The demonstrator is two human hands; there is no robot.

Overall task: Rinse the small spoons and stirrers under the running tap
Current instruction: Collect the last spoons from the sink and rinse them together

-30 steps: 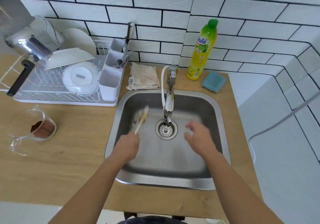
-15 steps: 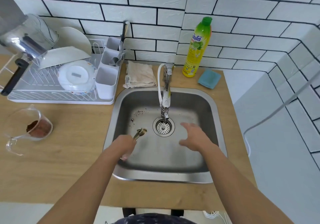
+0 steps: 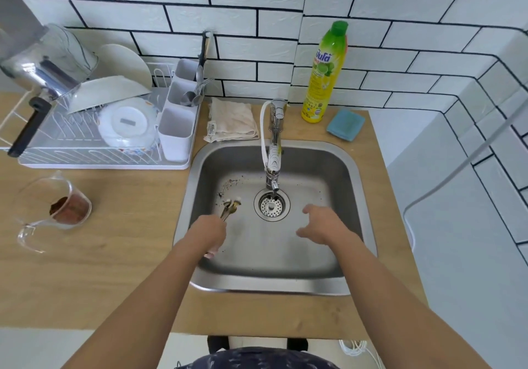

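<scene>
My left hand (image 3: 210, 233) is closed around a small bundle of spoons and stirrers (image 3: 231, 208). Their dirty tips point toward the drain (image 3: 271, 204) and lie low over the floor of the steel sink (image 3: 353, 197), left of the drain. My right hand (image 3: 321, 227) hovers over the sink to the right of the drain, fingers spread, holding nothing. The tap (image 3: 273, 151) reaches over the drain; I cannot tell whether water is running. Dark grounds speckle the sink floor near the bundle.
A dish rack (image 3: 85, 151) with plates, a pot and a cutlery caddy (image 3: 178, 128) stands on the left. A glass jug with brown powder (image 3: 54, 206) sits on the wooden counter. A cloth (image 3: 231, 120), a soap bottle (image 3: 325, 74) and a blue sponge (image 3: 345, 124) line the back.
My left hand has lowered the bundle from upright beside the tap to near the sink floor, tips toward the drain. My right hand has stayed over the sink's right side.
</scene>
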